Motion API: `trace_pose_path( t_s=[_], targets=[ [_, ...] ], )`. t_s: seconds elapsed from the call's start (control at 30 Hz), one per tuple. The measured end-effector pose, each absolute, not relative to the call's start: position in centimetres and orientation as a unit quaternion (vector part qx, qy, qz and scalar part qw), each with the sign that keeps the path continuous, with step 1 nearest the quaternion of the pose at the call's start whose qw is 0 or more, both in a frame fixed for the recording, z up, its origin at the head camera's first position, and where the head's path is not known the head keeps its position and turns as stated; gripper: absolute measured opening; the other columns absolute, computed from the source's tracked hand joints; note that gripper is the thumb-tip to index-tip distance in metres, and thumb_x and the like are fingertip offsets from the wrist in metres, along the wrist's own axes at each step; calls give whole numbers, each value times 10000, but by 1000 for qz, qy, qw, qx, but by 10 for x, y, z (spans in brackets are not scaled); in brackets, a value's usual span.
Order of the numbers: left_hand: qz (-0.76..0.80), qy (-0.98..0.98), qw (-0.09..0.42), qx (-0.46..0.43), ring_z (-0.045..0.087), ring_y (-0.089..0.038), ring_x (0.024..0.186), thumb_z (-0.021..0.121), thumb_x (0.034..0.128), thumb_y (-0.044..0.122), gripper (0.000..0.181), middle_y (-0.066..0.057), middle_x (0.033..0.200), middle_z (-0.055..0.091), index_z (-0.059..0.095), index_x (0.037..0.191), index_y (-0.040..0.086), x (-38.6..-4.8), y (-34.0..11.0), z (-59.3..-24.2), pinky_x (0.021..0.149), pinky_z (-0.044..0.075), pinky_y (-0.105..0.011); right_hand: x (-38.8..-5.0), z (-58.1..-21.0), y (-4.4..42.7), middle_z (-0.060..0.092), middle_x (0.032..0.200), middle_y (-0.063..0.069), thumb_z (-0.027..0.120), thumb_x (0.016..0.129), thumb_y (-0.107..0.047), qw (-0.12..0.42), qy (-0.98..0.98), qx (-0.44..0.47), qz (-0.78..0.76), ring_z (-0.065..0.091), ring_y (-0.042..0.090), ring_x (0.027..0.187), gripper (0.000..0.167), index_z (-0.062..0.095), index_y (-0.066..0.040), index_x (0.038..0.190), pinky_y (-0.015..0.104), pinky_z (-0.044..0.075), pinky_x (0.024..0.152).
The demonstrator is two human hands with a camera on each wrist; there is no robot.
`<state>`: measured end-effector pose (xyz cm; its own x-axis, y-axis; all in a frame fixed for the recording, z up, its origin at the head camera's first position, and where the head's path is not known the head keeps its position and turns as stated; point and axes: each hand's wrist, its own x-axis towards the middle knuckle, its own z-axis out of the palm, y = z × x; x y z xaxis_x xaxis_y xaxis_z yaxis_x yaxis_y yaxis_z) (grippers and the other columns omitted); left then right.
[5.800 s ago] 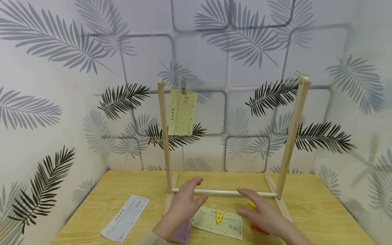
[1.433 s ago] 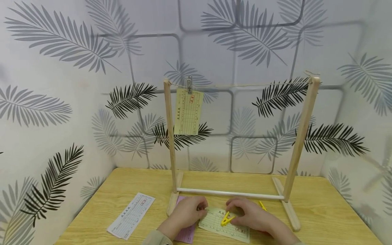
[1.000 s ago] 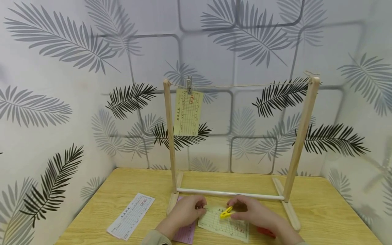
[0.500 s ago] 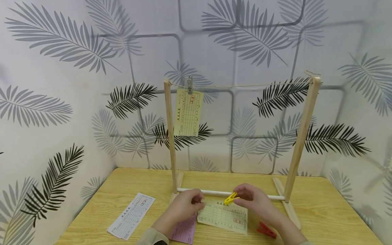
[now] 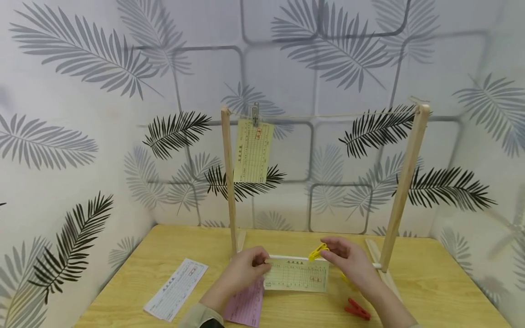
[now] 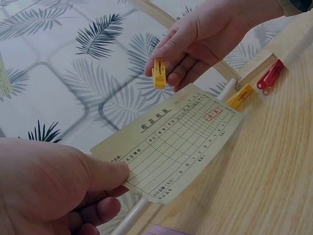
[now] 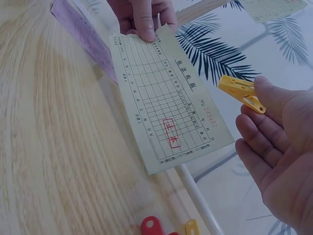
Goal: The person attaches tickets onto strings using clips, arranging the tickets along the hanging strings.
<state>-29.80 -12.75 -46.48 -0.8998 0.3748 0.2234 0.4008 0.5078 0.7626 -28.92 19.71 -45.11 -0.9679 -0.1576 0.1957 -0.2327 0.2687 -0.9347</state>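
My left hand [image 5: 246, 271] pinches the left end of a pale green receipt slip [image 5: 295, 275], thumb on its printed face. The slip is raised off the table and faces me, its red stamp toward the right end. In my right hand [image 5: 352, 264] a yellow clothespin [image 5: 317, 251] is pinched between thumb and fingers, just above the slip's upper right corner and apart from it. The right wrist view shows that clothespin [image 7: 242, 92] held by one end. Another receipt slip [image 5: 253, 152] hangs from a string under a metal clip [image 5: 255, 114].
A wooden frame with a right post [image 5: 404, 191], left post [image 5: 229, 182] and white crossbar [image 6: 132, 218] stands on the table [image 5: 184, 241]. White slips [image 5: 176, 289] and a purple slip [image 5: 246, 305] lie at left. A red clothespin [image 5: 357, 310] and another yellow clothespin [image 6: 239, 96] lie at right.
The yellow clothespin, lying on the green slip earlier, has been picked up by my right hand. My left hand has lifted the slip from the table and turned it toward me.
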Motion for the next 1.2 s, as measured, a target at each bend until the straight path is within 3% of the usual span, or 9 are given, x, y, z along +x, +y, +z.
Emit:
trace_pose_path(
  t_s=[0.23,0.57,0.9,1.2],
  targets=[
    [-468,-859,25,-205,559,-143,826,783,1033,86,112,27,903,620,693,1019,150,-298,-128,-459,705,485,-274,-287,-439,196,760,1298,124,788,1050,-175,47,-802,94,589,718,172,1114,427,689,-23,1436,235,579,922],
    [-514,-839,32,-172,610,-160,851,745,1066,111,56,8,952,663,706,1105,122,-301,-126,-457,698,527,-271,-283,-427,198,758,1324,93,830,1023,-219,66,-794,61,601,701,118,1140,430,726,-67,1412,218,576,935],
    [-573,-804,61,-145,610,-177,874,729,1060,52,43,-35,964,674,704,1095,53,-300,-124,-457,758,543,-270,-282,-399,207,777,1230,89,831,1023,-246,109,-820,107,552,711,146,1066,411,744,-62,1380,237,589,888],
    [-611,-779,79,-116,575,-162,834,769,1032,59,78,-4,895,658,694,1041,82,-302,-119,-451,731,507,-253,-280,-362,213,780,1213,73,824,1030,-262,141,-849,135,492,737,216,1078,380,750,-95,1363,261,603,858]
  ],
)
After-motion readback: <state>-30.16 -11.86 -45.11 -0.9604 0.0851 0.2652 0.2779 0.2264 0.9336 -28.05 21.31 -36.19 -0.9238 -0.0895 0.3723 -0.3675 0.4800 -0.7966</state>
